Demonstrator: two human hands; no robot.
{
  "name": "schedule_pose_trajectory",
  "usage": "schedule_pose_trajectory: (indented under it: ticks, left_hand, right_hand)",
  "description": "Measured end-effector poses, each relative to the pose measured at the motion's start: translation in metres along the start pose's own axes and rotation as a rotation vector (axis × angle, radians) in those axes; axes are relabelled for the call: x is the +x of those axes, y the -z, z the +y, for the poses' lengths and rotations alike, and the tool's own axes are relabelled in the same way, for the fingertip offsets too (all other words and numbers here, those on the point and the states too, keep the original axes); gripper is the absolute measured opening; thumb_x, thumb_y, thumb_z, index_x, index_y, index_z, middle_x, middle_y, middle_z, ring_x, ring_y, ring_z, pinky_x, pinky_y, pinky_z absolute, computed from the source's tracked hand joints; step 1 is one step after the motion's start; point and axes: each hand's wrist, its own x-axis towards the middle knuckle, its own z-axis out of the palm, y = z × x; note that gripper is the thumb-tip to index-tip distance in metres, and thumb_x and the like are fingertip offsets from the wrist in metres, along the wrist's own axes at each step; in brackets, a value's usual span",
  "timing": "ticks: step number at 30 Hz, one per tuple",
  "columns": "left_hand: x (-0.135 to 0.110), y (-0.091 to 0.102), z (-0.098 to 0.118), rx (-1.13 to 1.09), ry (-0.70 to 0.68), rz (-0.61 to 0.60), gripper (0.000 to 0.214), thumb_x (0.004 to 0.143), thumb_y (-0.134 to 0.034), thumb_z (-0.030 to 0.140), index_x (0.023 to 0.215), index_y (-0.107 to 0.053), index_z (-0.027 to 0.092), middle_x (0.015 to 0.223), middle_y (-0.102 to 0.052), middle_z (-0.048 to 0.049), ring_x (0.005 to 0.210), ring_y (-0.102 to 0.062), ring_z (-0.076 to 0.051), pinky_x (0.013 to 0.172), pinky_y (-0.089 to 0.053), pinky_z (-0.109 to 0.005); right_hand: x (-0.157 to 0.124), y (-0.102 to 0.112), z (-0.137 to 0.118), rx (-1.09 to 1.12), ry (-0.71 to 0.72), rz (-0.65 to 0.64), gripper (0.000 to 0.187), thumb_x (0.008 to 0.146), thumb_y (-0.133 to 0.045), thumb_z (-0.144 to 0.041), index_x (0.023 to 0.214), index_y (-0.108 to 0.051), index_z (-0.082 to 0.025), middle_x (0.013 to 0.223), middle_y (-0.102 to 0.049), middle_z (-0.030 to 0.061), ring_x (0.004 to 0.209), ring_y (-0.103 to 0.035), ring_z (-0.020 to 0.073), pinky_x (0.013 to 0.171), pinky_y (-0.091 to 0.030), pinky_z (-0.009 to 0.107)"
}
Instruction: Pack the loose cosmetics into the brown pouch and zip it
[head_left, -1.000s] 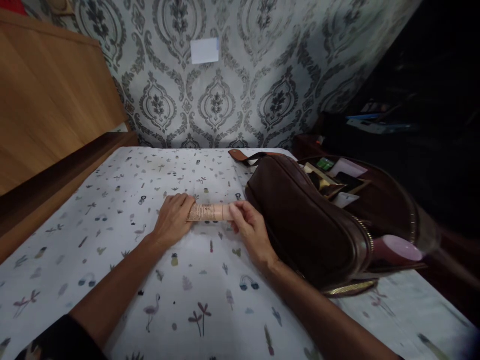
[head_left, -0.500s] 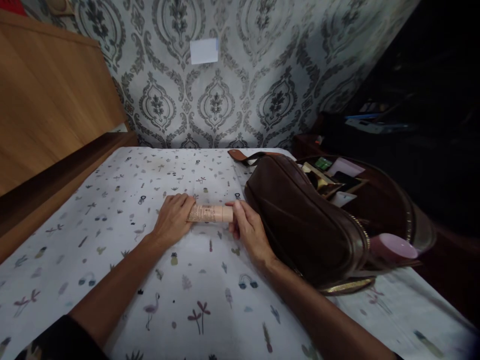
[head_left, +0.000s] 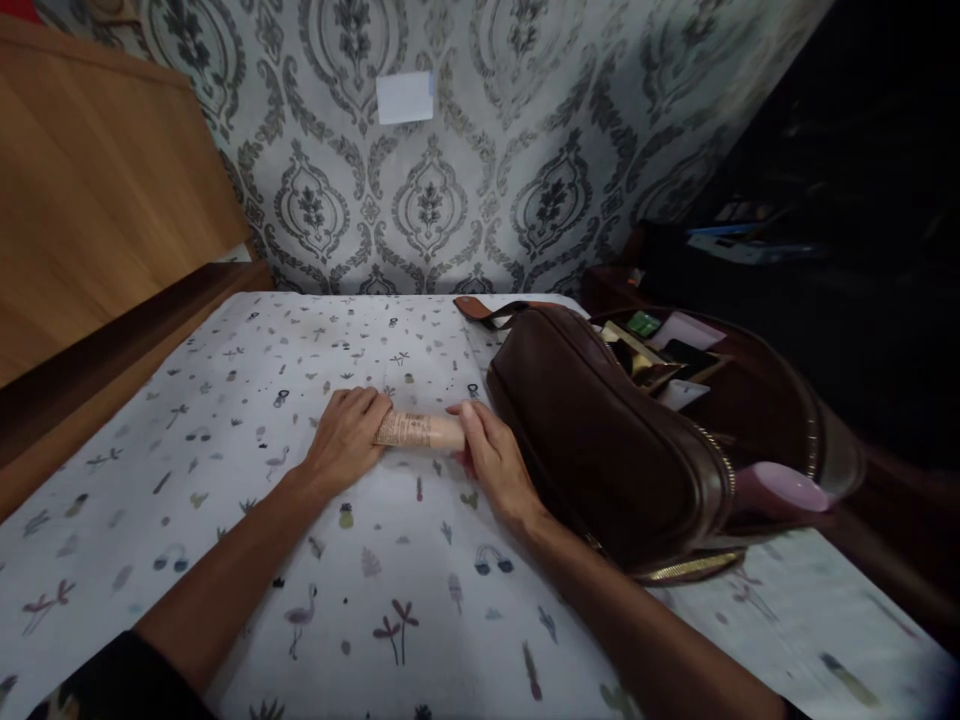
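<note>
A beige cosmetic tube (head_left: 420,431) with small printed text lies level between my two hands, just above the patterned white sheet. My left hand (head_left: 351,432) is wrapped round its printed end, knuckles up, and hides that tip. On the plain, smooth end, my right hand (head_left: 496,455) grips with the thumb on top and the fingers curled behind. The right fingertips are partly hidden. Just right of that hand sits a dark brown leather bag (head_left: 600,440) with its zip open.
Inside the bag are a compartmented tray with a gold item (head_left: 641,362), a green packet (head_left: 643,323) and pale cards. A pink round object (head_left: 784,487) shows at its near side. A wooden panel (head_left: 112,190) borders the sheet (head_left: 225,400) on the left; patterned wall stands behind.
Both hands stay almost in place on the tube. My right fingers have shifted slightly at the plain end, and the seam there shows less clearly. The whole view has moved a little.
</note>
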Motion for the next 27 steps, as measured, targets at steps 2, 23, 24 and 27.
schedule_pose_trajectory:
  ticks: [2,23,24,27]
  left_hand:
    - [0.000,0.000,0.000,0.002,0.000,0.002,0.015,0.082,-0.058,0.008,0.091,-0.056,0.020,0.089,-0.065,-0.0065,0.085,-0.061,-0.025,0.081,-0.043,-0.039]
    - [-0.001,0.000,-0.001,0.133,-0.123,0.007,0.018,0.081,-0.055,0.005,0.092,-0.060,0.018,0.087,-0.069,-0.0080,0.085,-0.065,-0.026,0.088,-0.043,-0.042]
    - [0.000,0.000,0.001,0.146,-0.128,0.014,0.017,0.082,-0.055,0.006,0.093,-0.061,0.018,0.088,-0.070,-0.0086,0.085,-0.065,-0.027,0.089,-0.043,-0.043]
    - [0.001,0.003,0.014,0.171,-0.152,0.031,0.016,0.086,-0.053,0.008,0.093,-0.063,0.017,0.087,-0.070,-0.0095,0.086,-0.066,-0.027,0.088,-0.044,-0.044]
  right_hand:
    - [0.000,-0.001,0.000,-0.005,0.013,0.020,0.056,0.098,-0.030,-0.066,0.100,-0.062,-0.020,0.061,-0.052,-0.0009,0.054,-0.051,0.0165,0.051,-0.039,0.029]
    - [-0.003,-0.002,-0.002,0.020,0.050,-0.041,0.046,0.098,-0.039,-0.057,0.084,-0.066,-0.022,0.073,-0.060,0.0035,0.064,-0.053,0.0185,0.055,-0.043,0.029]
    - [-0.003,-0.003,-0.001,0.060,0.010,-0.059,0.047,0.097,-0.040,-0.058,0.086,-0.067,-0.021,0.068,-0.056,0.0023,0.056,-0.049,0.0168,0.049,-0.039,0.028]
    - [-0.007,-0.008,-0.003,0.208,-0.106,-0.161,0.048,0.097,-0.041,-0.060,0.103,-0.066,-0.019,0.058,-0.047,-0.0031,0.043,-0.039,0.0124,0.038,-0.028,0.025]
